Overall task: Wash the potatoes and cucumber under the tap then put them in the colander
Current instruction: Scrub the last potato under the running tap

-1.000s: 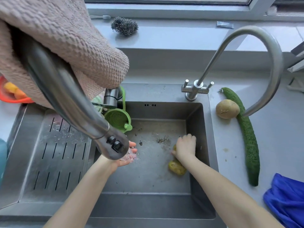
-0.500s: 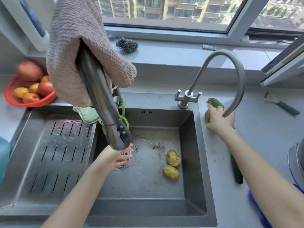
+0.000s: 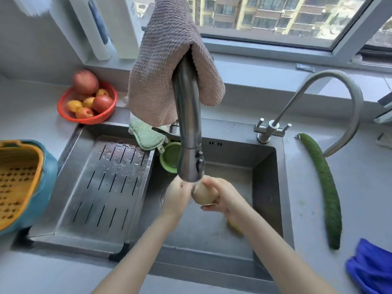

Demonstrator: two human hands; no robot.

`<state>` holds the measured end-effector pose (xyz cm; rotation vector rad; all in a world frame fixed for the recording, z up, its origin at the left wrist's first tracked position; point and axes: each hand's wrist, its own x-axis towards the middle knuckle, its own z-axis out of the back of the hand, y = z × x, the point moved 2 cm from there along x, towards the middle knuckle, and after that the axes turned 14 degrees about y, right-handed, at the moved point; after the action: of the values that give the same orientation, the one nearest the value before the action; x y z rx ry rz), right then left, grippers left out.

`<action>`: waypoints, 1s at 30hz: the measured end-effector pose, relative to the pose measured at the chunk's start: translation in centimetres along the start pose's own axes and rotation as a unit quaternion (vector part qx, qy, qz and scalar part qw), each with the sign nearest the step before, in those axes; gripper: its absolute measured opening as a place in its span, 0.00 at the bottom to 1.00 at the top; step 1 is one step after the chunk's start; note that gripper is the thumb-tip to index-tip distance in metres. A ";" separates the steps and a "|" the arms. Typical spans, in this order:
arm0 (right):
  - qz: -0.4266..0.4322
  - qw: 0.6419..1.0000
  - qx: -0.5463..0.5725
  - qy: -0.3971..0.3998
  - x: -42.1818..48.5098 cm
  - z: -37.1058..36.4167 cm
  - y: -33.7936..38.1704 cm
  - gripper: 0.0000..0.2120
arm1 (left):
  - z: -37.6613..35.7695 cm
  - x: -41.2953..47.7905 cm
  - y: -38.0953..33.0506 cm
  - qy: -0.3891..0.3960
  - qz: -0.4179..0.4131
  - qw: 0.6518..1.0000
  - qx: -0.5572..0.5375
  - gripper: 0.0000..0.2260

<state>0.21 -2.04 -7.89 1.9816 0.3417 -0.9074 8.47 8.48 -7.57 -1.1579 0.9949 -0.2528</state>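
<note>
A blue cloth [image 3: 371, 270] lies at the near right corner of the counter. Both forearms reach forward into the sink [image 3: 265, 187]. Under the right one a yellowish 2nd potato [image 3: 234, 227] lies on the sink floor, mostly hidden and blurred. Just beyond it, a pale tan potato [image 3: 204, 195] sits between the 2 hands, right below the head of the tap [image 3: 189, 145], where a little water runs onto it. The right hand [image 3: 222, 198] wraps the potato from the right, fingers curled over its top and round its underside. The left hand [image 3: 178, 195] cups its left side with bent fingers. On the counter to the right a long, dark green, slightly curved cucumber [image 3: 324, 187] lies alone, well apart from the hands. To the left, past the slotted draining tray [image 3: 101, 187], an orange colander [image 3: 17, 183] sits in a teal bowl [image 3: 42, 198]. Farther back a pink towel [image 3: 165, 71] hangs over the tap
</note>
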 end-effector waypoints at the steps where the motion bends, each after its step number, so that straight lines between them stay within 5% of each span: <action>1: -0.020 0.998 0.057 0.027 0.3 -1.3 -0.3 0.11 | -0.5 -0.5 0.1 0.010 -0.036 0.998 0.041 0.17; 4: -0.072 0.986 0.135 0.063 0.5 -3.8 -0.8 0.15 | -0.6 -1.5 0.2 -0.008 -0.111 0.981 0.157 0.22; 9: -0.109 0.977 0.164 0.085 -0.5 -5.1 -0.9 0.25 | 1.0 -2.0 0.5 0.005 -0.156 0.987 0.049 0.25; 15: 0.072 0.985 -0.067 -0.142 -0.2 -6.3 -1.0 0.19 | -0.7 -1.4 0.2 -0.154 -0.052 0.982 -0.095 0.14; 17: 0.146 0.953 -0.185 -0.190 -0.7 -6.3 -1.1 0.17 | -0.5 -0.6 0.4 -0.122 0.026 0.979 -0.163 0.11; 21: 0.250 0.866 -0.387 -0.193 -1.3 -5.3 -2.1 0.21 | 0.4 -0.3 0.2 0.067 0.204 0.951 -0.220 0.12; 25: 0.280 0.824 -0.461 -0.176 -0.7 -3.9 -2.4 0.23 | 0.5 -0.6 -0.2 0.128 0.211 0.949 -0.198 0.17; 27: 0.245 0.820 -0.488 -0.169 -0.3 -4.1 -1.8 0.22 | 0.5 -0.4 -0.6 0.077 0.154 0.976 -0.135 0.16; 30: 0.142 0.918 -0.338 -0.150 0.9 -4.3 -0.8 0.15 | 0.6 -0.1 -0.7 -0.019 0.016 0.997 0.077 0.13</action>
<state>2.37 1.82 -7.59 1.1949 0.1513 -0.7553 9.08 8.57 -6.89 -1.0031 0.9419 -0.2763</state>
